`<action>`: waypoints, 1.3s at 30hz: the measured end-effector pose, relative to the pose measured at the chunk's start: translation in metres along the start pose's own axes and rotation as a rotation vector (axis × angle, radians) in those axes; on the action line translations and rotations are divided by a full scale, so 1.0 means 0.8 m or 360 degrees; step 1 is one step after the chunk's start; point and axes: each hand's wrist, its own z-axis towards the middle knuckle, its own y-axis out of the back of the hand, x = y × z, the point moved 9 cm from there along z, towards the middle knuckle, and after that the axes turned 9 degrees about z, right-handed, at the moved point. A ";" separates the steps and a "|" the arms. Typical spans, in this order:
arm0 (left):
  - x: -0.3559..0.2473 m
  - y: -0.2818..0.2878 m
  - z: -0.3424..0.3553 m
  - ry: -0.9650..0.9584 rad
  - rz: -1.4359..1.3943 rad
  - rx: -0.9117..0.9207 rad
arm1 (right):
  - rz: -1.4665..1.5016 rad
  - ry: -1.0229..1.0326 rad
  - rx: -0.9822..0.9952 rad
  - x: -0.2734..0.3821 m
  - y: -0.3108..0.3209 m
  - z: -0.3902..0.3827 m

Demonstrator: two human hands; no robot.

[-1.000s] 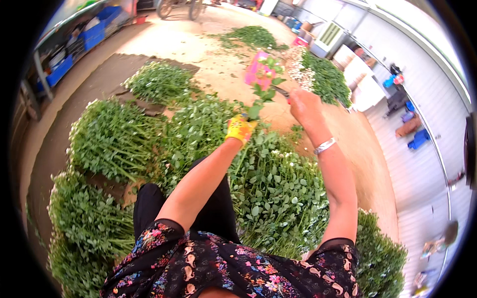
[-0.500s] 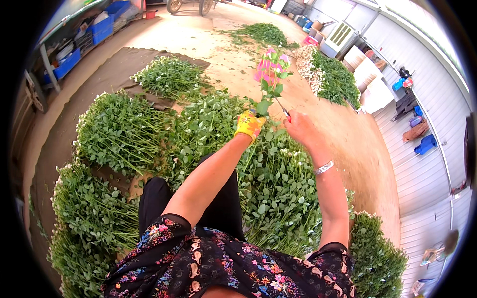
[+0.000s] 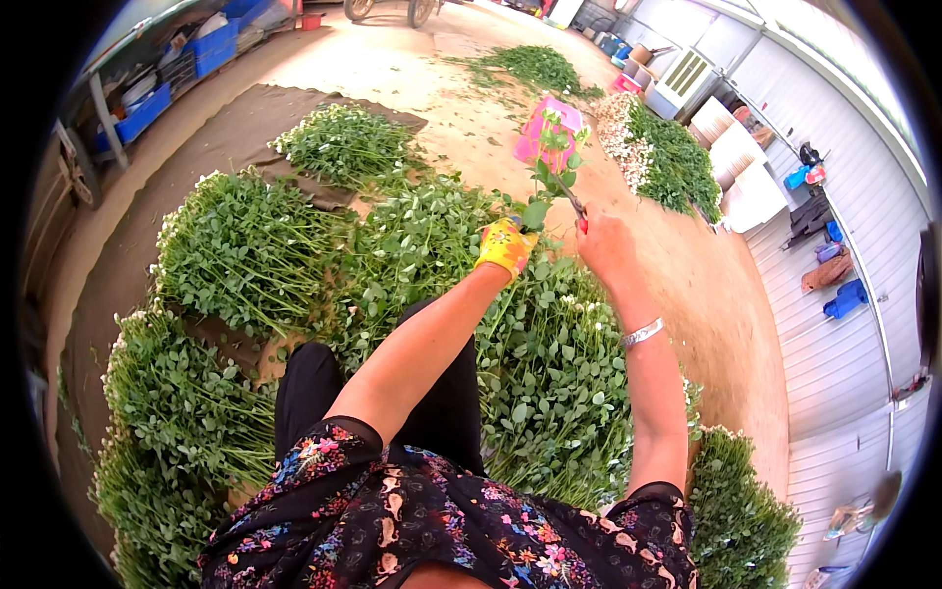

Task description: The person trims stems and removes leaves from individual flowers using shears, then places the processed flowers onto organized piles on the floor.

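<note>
My left hand (image 3: pixel 504 250), in a yellow patterned glove, is closed on an upright leafy stem (image 3: pixel 538 211) with pale buds at its top. My right hand (image 3: pixel 601 240), bare, with a metal band on the wrist, is closed on red-handled shears (image 3: pixel 575 204), whose blades lie against the stem among the leaves. A pink object (image 3: pixel 533 133), its shape partly hidden, shows behind the stem's top. Dense heaps of long cut stems (image 3: pixel 240 245) with white buds lie around my black-trousered legs.
A brown ground cloth (image 3: pixel 113 285) underlies the left heaps. More piles (image 3: pixel 672 167) lie ahead and right on the tan floor. Blue crates (image 3: pixel 211 49) line the left side. A wheeled cart (image 3: pixel 420 12) stands at the back. Drums, white containers (image 3: pixel 744 191) and hung items (image 3: pixel 846 299) line the right wall.
The view has shifted slightly. My left hand and stem have moved a little right; my right hand with the shears has dropped and drawn closer to the left hand.
</note>
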 end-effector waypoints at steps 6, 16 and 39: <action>-0.010 -0.003 0.001 -0.0065 0.0111 0.0014 | -0.0436 0.0222 -0.0166 0.032 0.037 0.037; -0.007 0.004 -0.003 0.0020 0.0072 0.0067 | -0.0408 0.0339 -0.0025 0.042 0.049 0.051; 0.040 0.010 0.039 -0.0039 -0.0222 -0.0250 | 0.0817 -0.0116 0.0222 0.010 -0.011 0.053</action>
